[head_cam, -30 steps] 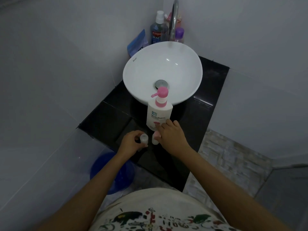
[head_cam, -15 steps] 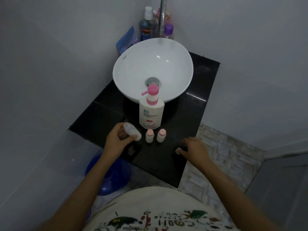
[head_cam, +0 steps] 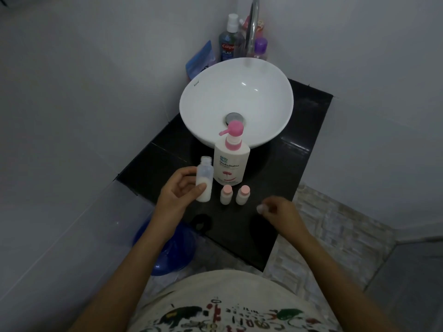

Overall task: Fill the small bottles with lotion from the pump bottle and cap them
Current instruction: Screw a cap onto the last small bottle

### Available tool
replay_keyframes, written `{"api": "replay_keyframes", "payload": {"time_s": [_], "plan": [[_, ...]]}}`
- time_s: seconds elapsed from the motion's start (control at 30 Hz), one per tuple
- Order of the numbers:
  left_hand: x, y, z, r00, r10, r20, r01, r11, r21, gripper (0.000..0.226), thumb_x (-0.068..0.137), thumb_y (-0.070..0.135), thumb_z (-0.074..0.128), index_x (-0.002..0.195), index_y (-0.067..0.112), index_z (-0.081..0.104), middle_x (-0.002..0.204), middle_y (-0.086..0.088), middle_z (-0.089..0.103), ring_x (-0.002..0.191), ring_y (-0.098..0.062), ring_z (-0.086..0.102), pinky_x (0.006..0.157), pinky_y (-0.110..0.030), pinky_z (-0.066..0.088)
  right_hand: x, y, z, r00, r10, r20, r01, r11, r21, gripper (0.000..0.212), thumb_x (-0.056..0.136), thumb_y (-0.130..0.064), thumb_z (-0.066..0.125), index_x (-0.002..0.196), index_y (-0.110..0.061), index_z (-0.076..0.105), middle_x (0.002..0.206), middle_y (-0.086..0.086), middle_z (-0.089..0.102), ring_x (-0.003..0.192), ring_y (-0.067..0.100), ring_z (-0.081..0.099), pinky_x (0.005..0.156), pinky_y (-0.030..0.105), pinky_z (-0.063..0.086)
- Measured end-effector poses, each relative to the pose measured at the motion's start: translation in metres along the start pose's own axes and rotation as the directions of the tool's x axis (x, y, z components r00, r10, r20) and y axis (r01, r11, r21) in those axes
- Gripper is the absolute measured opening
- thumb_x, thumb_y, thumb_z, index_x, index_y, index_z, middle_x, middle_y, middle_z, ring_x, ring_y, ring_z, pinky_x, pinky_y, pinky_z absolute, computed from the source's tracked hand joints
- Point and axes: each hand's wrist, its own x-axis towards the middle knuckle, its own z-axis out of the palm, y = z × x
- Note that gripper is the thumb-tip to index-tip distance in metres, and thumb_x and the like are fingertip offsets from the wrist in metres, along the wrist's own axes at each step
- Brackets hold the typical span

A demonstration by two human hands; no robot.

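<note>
My left hand (head_cam: pixel 178 196) holds a small clear bottle (head_cam: pixel 204 182) upright above the black counter (head_cam: pixel 299 164); the bottle is uncapped and partly filled with white lotion. Right of it stands the white pump bottle (head_cam: pixel 231 161) with its pink pump head, the spout pointing left. Two small bottles with pink caps (head_cam: pixel 226 194) (head_cam: pixel 243 195) stand side by side in front of the pump bottle. My right hand (head_cam: pixel 279 213) hovers low over the counter's right front and pinches a small pale cap (head_cam: pixel 260 208) at its fingertips.
A white basin (head_cam: pixel 208 104) sits behind the pump bottle under a chrome tap (head_cam: pixel 253 25). Mouthwash and other bottles stand in the back corner. A blue bucket (head_cam: pixel 165 250) is on the floor below the counter's left edge. Walls close in left and right.
My left hand has lifted the open bottle and turned it upright beside the pump bottle. My right hand left the capped bottles, moved to the right front and now holds a cap.
</note>
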Motion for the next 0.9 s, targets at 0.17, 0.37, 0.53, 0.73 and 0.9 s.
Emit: {"api": "replay_keyframes", "payload": {"time_s": [0.17, 0.37, 0.53, 0.73, 0.9], "plan": [[-0.010, 0.012, 0.010, 0.996, 0.026, 0.082, -0.029, 0.999, 0.040, 0.023, 0.084, 0.010, 0.062, 0.103, 0.024, 0.062, 0.091, 0.017, 0.070, 0.088, 0.003, 0.064, 0.073, -0.012, 0.053, -0.031, -0.067, -0.054, 0.992, -0.092, -0.090, 0.126, 0.828, 0.546, 0.018, 0.086, -0.014, 0.062, 0.103, -0.015, 0.066, 0.088, -0.007, 0.069, 0.072, -0.004, 0.064, 0.064, 0.011, 0.048], [-0.014, 0.022, 0.023, 0.988, 0.055, 0.147, -0.060, 0.998, 0.028, 0.025, 0.086, 0.006, 0.059, 0.110, 0.012, 0.063, 0.105, 0.006, 0.066, 0.092, 0.004, 0.063, 0.075, -0.011, 0.050, -0.048, -0.102, -0.085, 0.956, -0.262, -0.136, 0.285, 0.704, 0.650, 0.026, 0.086, -0.002, 0.060, 0.111, -0.001, 0.064, 0.090, -0.001, 0.069, 0.072, -0.005, 0.065, 0.066, 0.007, 0.047], [-0.015, 0.025, 0.027, 0.984, 0.052, 0.172, -0.053, 0.999, 0.000, 0.024, 0.086, 0.005, 0.058, 0.109, 0.013, 0.063, 0.105, 0.010, 0.066, 0.094, 0.006, 0.062, 0.074, -0.009, 0.049, -0.049, -0.096, -0.083, 0.943, -0.316, -0.105, 0.316, 0.754, 0.576, 0.028, 0.084, -0.005, 0.063, 0.112, -0.007, 0.066, 0.100, 0.002, 0.071, 0.083, 0.007, 0.067, 0.076, 0.013, 0.051], [-0.014, 0.024, 0.030, 0.980, 0.036, 0.197, -0.038, 0.999, 0.005, 0.025, 0.088, 0.002, 0.056, 0.111, 0.008, 0.063, 0.107, 0.008, 0.064, 0.094, 0.009, 0.061, 0.074, -0.007, 0.048, -0.049, -0.090, -0.091, 0.926, -0.366, -0.089, 0.365, 0.813, 0.454, 0.019, 0.083, -0.010, 0.065, 0.101, -0.015, 0.069, 0.089, 0.001, 0.071, 0.077, 0.009, 0.067, 0.074, 0.014, 0.053], [-0.010, 0.027, 0.033, 0.976, 0.042, 0.212, -0.044, 0.999, 0.007, 0.025, 0.086, 0.003, 0.057, 0.109, 0.011, 0.064, 0.109, 0.008, 0.065, 0.098, 0.009, 0.061, 0.077, -0.008, 0.048, -0.044, -0.093, -0.085, 0.964, -0.246, -0.096, 0.264, 0.882, 0.392, 0.025, 0.090, -0.037, 0.052, 0.076, -0.021, 0.066, 0.060, -0.007, 0.065, 0.049, 0.002, 0.056, 0.051, 0.008, 0.043]]}}
